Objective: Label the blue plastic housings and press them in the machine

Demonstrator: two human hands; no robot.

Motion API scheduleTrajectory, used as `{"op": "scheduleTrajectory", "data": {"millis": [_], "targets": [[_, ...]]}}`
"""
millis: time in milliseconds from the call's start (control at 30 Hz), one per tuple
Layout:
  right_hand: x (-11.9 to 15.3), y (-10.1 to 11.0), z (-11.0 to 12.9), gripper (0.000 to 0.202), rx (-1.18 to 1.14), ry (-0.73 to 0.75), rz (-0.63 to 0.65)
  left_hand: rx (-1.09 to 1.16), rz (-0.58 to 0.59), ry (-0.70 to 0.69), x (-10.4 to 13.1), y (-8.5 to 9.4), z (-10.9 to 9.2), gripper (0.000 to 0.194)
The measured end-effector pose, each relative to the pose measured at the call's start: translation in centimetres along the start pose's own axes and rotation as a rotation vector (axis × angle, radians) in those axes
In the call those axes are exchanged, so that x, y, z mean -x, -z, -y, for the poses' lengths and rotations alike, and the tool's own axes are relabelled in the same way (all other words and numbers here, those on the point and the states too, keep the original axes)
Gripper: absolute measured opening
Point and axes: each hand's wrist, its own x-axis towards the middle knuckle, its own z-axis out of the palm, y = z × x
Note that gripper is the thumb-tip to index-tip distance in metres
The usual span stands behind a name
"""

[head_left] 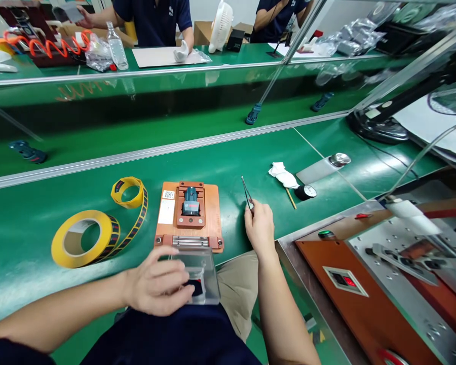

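Observation:
My left hand (161, 284) has its fingers curled over the left part of a clear plastic cover (209, 274), which is swung down towards me. The cover hangs from the hinge at the near edge of an orange-brown fixture plate (212, 210). In the plate's raised nest (180, 215) lies a small dark blue and grey part (191, 203) with lettering on it. To the right of the fixture, my right hand (260, 228) grips black tweezers (246, 188), their tips pointing away from me. Nothing can be made out at the tips.
A yellow label roll (61, 243) with an unwound strip lies left. At right are white tissue (283, 175), a black-rimmed gauge (306, 192), a metal bottle (319, 170) and an orange-brown machine (334, 309). Two people work beyond the clear partition (155, 106).

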Motion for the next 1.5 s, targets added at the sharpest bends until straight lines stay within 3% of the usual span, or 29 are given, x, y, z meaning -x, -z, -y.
{"op": "scheduleTrajectory", "data": {"millis": [67, 133, 200, 267, 367, 433, 500, 700, 933, 1133, 1400, 1500], "targets": [[0.6, -0.4, -0.6, 0.043, 0.090, -0.020, -0.014, 0.033, 0.192, -0.038, 1.6, 0.2, -1.3, 0.019], [0.8, -0.2, -0.2, 0.045, 0.143, -0.059, -0.059, 0.059, 0.357, 0.003, 2.9, 0.1, -1.7, 0.025], [0.8, 0.3, 1.2, 0.046, 0.088, -0.022, -0.089, 0.107, 0.408, 0.072, 3.5, -0.1, -1.6, 0.028], [0.6, 0.8, 3.5, 0.042, -0.105, 0.140, 0.017, 0.149, 0.379, 0.109, 3.7, -0.3, -1.4, 0.037], [0.2, 0.9, 6.9, 0.036, -0.418, 0.411, 0.346, 0.169, 0.333, 0.126, 3.4, -0.6, -1.3, 0.045], [-0.1, 0.3, 8.1, 0.036, -0.499, 0.477, 0.466, 0.170, 0.323, 0.131, 3.3, -0.8, -1.4, 0.044], [-0.1, -0.5, 8.3, 0.035, -0.505, 0.477, 0.501, 0.169, 0.319, 0.134, 3.4, -0.9, -1.4, 0.041], [0.1, -1.3, 7.4, 0.034, -0.477, 0.451, 0.520, 0.189, 0.295, 0.142, 3.6, -1.1, -1.2, 0.031], [-0.9, -1.7, 8.7, 0.034, -0.400, 0.460, 0.416, 0.244, 0.305, 0.163, 3.9, -1.2, -1.2, 0.034], [-0.5, -1.6, 9.0, 0.032, -0.395, 0.526, 0.444, 0.231, 0.278, 0.152, 3.7, -1.3, -1.2, 0.026], [-2.1, -2.3, 10.3, 0.030, -0.391, 0.360, 0.316, 0.256, 0.284, 0.133, 3.3, -0.6, -1.0, 0.037], [-2.4, -1.6, 11.5, 0.042, -0.279, 0.303, 0.351, 0.238, 0.189, 0.121, 2.5, -0.3, -0.8, 0.039]]}}
